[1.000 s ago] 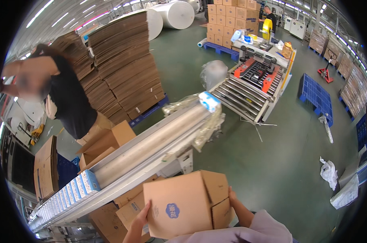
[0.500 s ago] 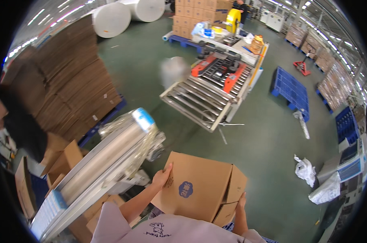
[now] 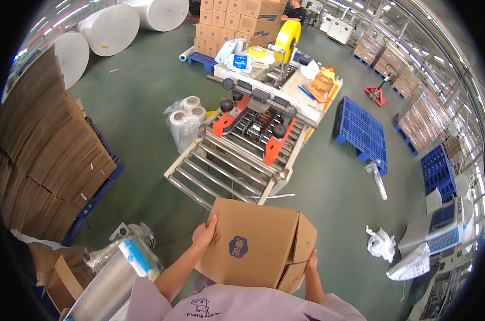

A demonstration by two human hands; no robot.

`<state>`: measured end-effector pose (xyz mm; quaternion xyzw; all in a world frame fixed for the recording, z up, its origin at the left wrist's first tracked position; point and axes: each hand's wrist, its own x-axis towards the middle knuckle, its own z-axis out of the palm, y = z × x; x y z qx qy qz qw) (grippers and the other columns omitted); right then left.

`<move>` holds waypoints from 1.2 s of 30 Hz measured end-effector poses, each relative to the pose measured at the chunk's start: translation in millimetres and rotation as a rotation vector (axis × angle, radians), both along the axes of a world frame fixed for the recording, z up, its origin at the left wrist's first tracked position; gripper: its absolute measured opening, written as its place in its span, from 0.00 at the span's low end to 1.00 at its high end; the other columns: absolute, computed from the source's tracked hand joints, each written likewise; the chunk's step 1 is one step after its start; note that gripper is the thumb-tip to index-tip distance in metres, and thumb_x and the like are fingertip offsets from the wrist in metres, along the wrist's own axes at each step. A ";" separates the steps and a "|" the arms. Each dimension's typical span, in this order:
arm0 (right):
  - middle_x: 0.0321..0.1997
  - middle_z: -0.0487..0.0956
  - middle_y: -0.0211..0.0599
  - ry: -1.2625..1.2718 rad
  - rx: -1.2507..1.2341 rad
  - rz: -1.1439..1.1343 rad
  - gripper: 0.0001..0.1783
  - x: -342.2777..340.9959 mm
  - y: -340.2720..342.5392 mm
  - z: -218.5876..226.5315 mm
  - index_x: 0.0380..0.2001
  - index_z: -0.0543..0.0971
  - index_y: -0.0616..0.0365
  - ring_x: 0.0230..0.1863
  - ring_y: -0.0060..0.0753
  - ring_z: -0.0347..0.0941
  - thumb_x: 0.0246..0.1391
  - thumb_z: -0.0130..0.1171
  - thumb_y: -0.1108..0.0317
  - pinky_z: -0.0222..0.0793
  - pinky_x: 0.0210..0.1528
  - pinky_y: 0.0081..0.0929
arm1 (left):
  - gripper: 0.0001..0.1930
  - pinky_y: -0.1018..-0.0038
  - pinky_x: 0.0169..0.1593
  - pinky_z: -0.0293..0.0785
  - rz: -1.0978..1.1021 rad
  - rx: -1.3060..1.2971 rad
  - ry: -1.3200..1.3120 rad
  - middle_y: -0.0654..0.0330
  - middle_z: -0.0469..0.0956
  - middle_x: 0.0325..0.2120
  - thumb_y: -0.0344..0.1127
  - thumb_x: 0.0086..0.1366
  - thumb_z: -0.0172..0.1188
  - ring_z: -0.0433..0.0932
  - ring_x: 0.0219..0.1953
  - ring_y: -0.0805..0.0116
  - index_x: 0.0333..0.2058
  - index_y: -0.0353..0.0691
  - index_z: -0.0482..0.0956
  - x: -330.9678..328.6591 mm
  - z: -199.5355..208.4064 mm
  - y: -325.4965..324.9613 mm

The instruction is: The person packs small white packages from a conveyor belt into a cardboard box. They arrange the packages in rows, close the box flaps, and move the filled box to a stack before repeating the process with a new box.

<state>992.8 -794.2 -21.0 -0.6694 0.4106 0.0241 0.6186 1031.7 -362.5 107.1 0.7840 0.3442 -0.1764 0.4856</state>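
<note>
Between my hands, close to my body, is a brown cardboard box [image 3: 256,243] with a dark blue printed mark on its broad face. My left hand [image 3: 204,234] grips its left edge, fingers wrapped round to the far side. My right hand [image 3: 311,260] holds the right end, where the end flaps [image 3: 300,246] are folded in with a gap along one edge. The box is slightly tilted. Just beyond it lies the near end of a roller conveyor [image 3: 221,171], part of a carton taping machine with orange-red side guides [image 3: 232,119] and a yellow tape roll [image 3: 288,40].
Stacks of flat cardboard [image 3: 50,176] stand on a blue pallet at left, near a steel conveyor [image 3: 106,278]. Wrapped film rolls [image 3: 186,125] stand left of the machine. At right are a blue pallet [image 3: 363,128] and white plastic [image 3: 381,243]. A person [image 3: 295,15] stands behind the machine.
My view has turned left and come nearer to the taping machine, so the box now appears just before its rollers. Both hands keep their hold; the steel conveyor at left has dropped lower in view.
</note>
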 end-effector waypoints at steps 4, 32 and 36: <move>0.44 0.76 0.44 0.045 -0.019 0.250 0.38 164.2 36.8 -0.9 0.46 0.73 0.65 0.46 0.38 0.72 0.57 0.34 0.38 0.66 0.48 0.34 | 0.46 0.64 0.52 0.64 0.290 -0.028 0.001 0.45 0.75 0.42 0.75 0.52 0.37 0.73 0.47 0.52 0.43 0.31 0.75 53.1 -78.6 44.1; 0.68 0.44 0.49 -0.802 -1.125 1.654 0.33 546.0 364.1 82.4 0.61 0.57 0.52 0.69 0.47 0.37 0.54 0.45 0.51 0.39 0.67 0.44 | 0.50 0.61 0.62 0.51 0.843 0.121 -0.574 0.37 0.45 0.60 0.40 0.52 0.66 0.49 0.62 0.44 0.60 0.26 0.37 371.4 -82.9 -17.9; 0.68 0.45 0.49 -0.826 -1.153 1.623 0.34 590.3 351.2 85.5 0.62 0.55 0.52 0.69 0.48 0.38 0.54 0.47 0.52 0.38 0.67 0.44 | 0.50 0.61 0.62 0.50 0.664 0.156 -0.600 0.33 0.43 0.59 0.42 0.55 0.63 0.49 0.61 0.43 0.59 0.21 0.34 403.5 -91.2 -24.6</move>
